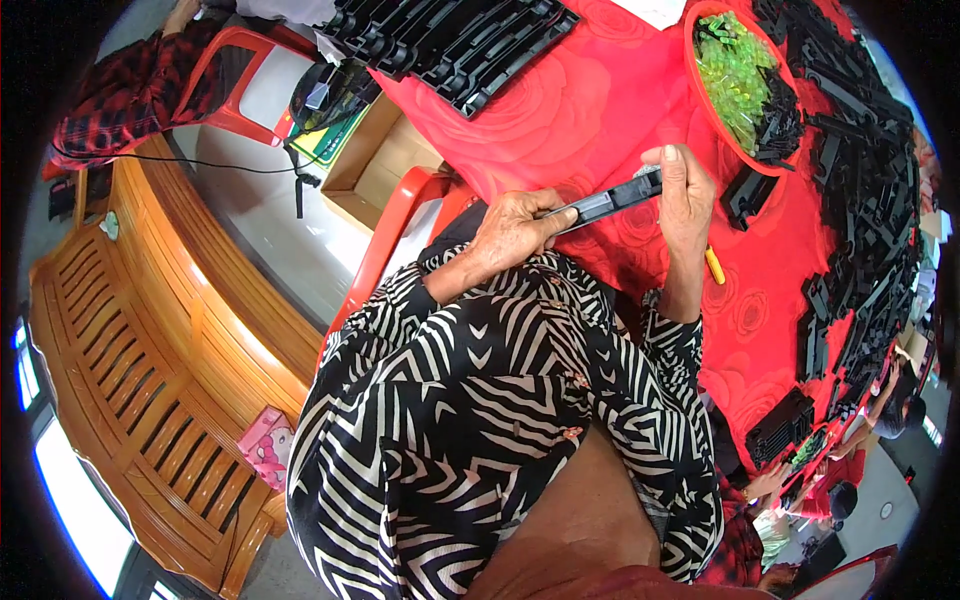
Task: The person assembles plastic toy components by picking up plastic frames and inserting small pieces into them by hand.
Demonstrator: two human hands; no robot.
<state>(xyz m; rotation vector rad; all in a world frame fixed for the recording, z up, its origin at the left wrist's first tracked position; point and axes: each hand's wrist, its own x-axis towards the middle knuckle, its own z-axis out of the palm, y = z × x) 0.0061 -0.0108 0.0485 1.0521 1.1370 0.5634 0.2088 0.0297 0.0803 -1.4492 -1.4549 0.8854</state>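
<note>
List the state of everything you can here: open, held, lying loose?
Black strip: held, slanting
Left hand: closed on the strip's near end
Right hand: at its other end, grip unclear
Red basin: uncovered, holding green pieces among others
Cardboard box: open
Yellow stick: lying loose
Black parts: heaped

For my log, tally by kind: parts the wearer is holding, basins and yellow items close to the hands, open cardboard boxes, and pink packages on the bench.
Held black part: 1
Red basin: 1
Yellow item: 1
Open cardboard box: 1
Pink package: 1
Total: 5
</note>
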